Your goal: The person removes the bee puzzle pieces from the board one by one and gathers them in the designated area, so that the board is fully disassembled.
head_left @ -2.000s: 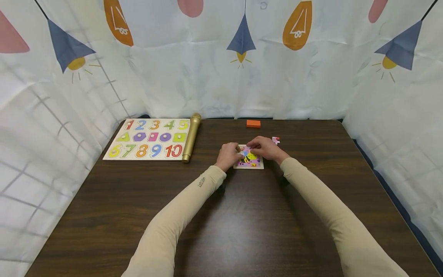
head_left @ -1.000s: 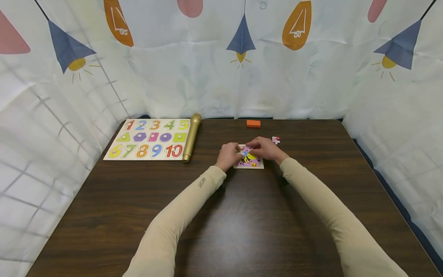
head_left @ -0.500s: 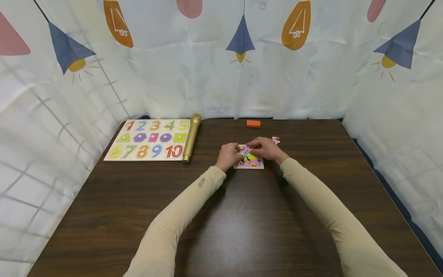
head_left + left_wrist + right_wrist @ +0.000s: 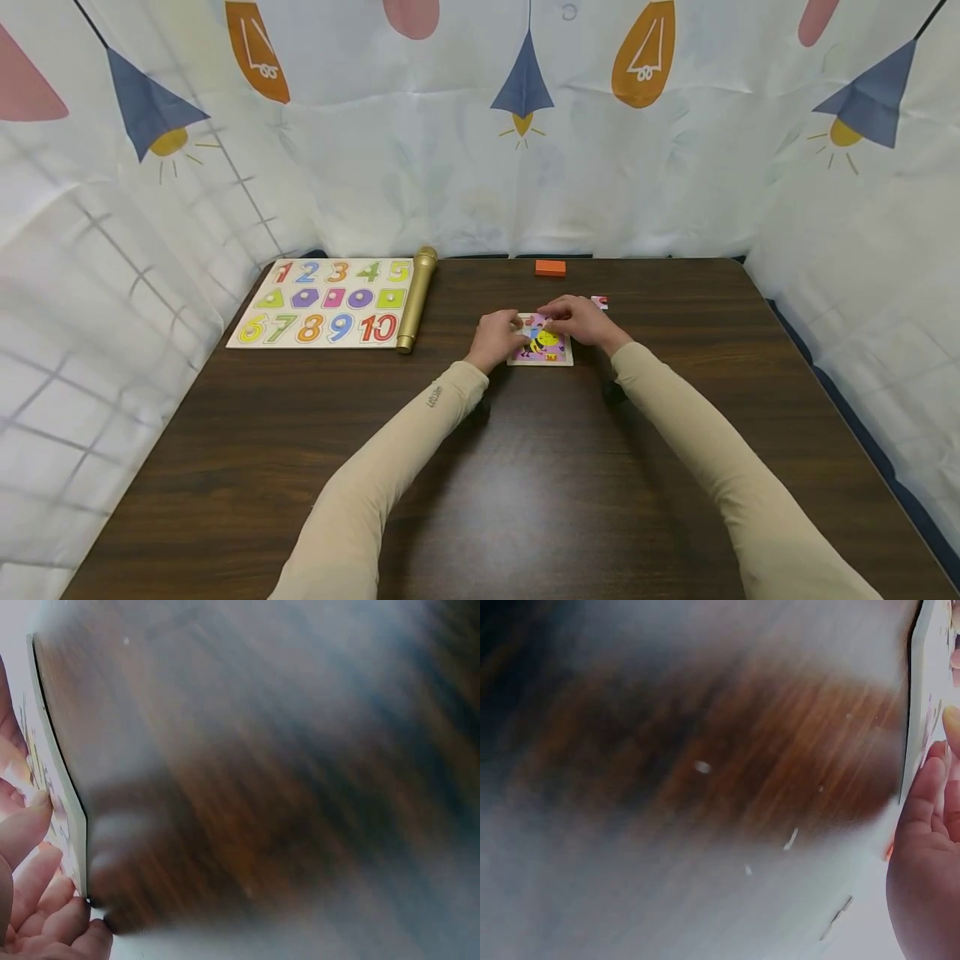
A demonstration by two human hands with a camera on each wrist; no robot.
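Note:
A small square jigsaw puzzle (image 4: 539, 360) with a yellow bee picture and a pale border lies on the dark table. My left hand (image 4: 495, 337) holds its left side, thumb over the face and fingers bent near the edge; the left wrist view shows this thumb (image 4: 28, 829) above the board. At the puzzle's upper right, my right hand (image 4: 581, 321) bends its thumb and fingers together around a pink puzzle piece (image 4: 541, 320), mostly hidden by the fingers. Just beyond that hand, a loose pink-and-red piece (image 4: 601, 302) is partly covered.
At the back left lies a number and shape board (image 4: 318, 302), with a gold microphone-shaped cylinder (image 4: 416, 300) along its right edge. An orange block (image 4: 551, 268) sits near the table's back edge. Patterned white cloth (image 4: 450, 167) hangs around the table (image 4: 510, 500).
My right hand has shifted very slightly right and away from me, covering more of the loose piece. My left hand and the puzzle keep their places.

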